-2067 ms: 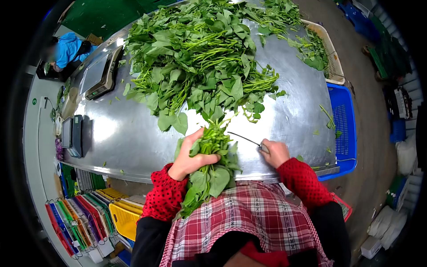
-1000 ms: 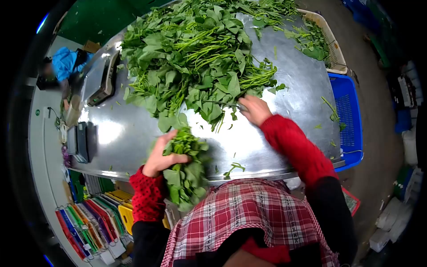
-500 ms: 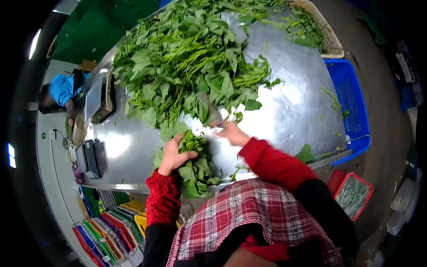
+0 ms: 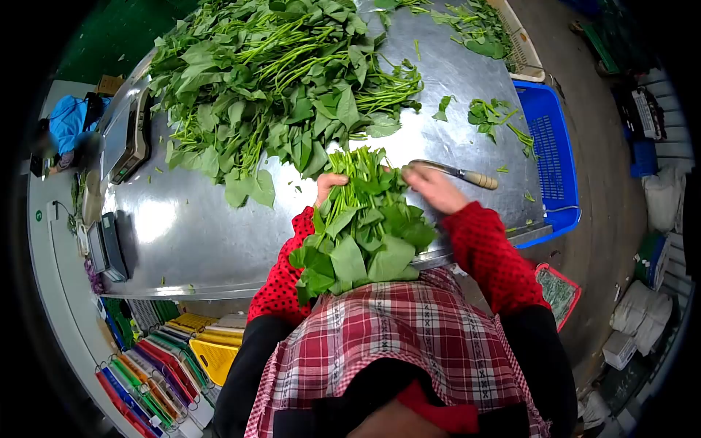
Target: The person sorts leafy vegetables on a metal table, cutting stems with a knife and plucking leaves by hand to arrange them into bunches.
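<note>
Bunch [image 4: 365, 237] lies between the hands in my head view, long axis running from the counter [image 4: 212, 252] toward the apron [image 4: 387, 321], stems outward. My left hand [image 4: 330, 187], nearer, curls closed around its left side; my right hand [image 4: 440, 193] bends loosely beside it, grip unclear. Just beyond lies the knife [image 4: 456, 172], handle rightward.

The table [image 4: 467, 182] is smooth, glossy metal; the knife [image 4: 458, 174] has a matt handle that looks wooden; the blue basket [image 4: 551, 146] is plastic. The checked apron [image 4: 387, 321] is matt cloth
</note>
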Demonstrator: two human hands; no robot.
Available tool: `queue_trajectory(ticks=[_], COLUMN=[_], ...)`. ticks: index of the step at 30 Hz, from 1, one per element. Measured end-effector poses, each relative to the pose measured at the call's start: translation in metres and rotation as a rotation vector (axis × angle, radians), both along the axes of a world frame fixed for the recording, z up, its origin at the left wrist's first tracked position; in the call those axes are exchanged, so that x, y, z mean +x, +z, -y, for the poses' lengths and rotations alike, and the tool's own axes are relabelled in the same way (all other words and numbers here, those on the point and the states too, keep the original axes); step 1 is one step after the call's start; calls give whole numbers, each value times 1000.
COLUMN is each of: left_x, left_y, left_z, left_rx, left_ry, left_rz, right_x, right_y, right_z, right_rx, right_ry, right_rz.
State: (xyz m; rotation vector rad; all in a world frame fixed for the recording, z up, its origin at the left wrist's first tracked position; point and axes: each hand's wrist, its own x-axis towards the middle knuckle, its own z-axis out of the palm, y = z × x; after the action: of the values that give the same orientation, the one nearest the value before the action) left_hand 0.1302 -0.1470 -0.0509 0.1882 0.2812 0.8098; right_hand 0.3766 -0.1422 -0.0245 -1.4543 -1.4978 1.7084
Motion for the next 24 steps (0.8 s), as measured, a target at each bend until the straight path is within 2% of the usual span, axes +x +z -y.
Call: queue_trajectory(ticks=[1, 2, 3, 5, 6, 7, 9, 10, 11, 13, 15, 16, 20, 21, 23, 24], left_x=[-3, -40, -69, -60, -84, -78, -86, -110, -129, -138, -129, -130, -106, -96, -63, -47], left_y=[8, -40, -65, 14, 1, 33, 60, 48, 38, 51, 67, 56, 21, 13, 47, 69], left_z=[-2, -11, -22, -22, -27, -17, 0, 4, 12, 28, 40, 45, 64, 68, 72, 77], left_rx=[-36, -71, 13, 211, 300, 297, 257, 301, 225, 99, 74, 59, 130, 160, 140, 39], left_ry=[33, -67, -161, -84, -153, -32, 50, -73, -165, -316, -416, -395, -296, -238, -116, -33], left_rz=[-65, -318, -606, -1007, -1153, -1424, -1691, -1966, -1928, -1958, -1992, -1971, -1792, -1723, -1441, -1282], right_x=[-13, -22, -29, -36, -42, -48, -55, -56, -58, -53, -51, -58, -76, -86, -86, -87], right_y=[-4, -15, -23, -18, -17, -10, 7, 12, 14, 3, 5, 35, 1, 14, 9, 5], right_z=[3, 7, 10, 13, 14, 14, 7, 2, -1, -12, -20, -24, 9, 18, 33, 43], right_rx=[-233, -213, -196, -170, -42, 88, 89, 80, 68, 69, -136, -232, -51, -32, -91, -134], right_ry=[71, 83, 100, 151, 148, 145, 179, 245, 308, 329, 337, 325, 339, 357, 229, 159], right_rz=[-33, -40, -45, -44, 86, 214, 297, 345, 393, 331, 144, 130, 230, 408, 175, -4])
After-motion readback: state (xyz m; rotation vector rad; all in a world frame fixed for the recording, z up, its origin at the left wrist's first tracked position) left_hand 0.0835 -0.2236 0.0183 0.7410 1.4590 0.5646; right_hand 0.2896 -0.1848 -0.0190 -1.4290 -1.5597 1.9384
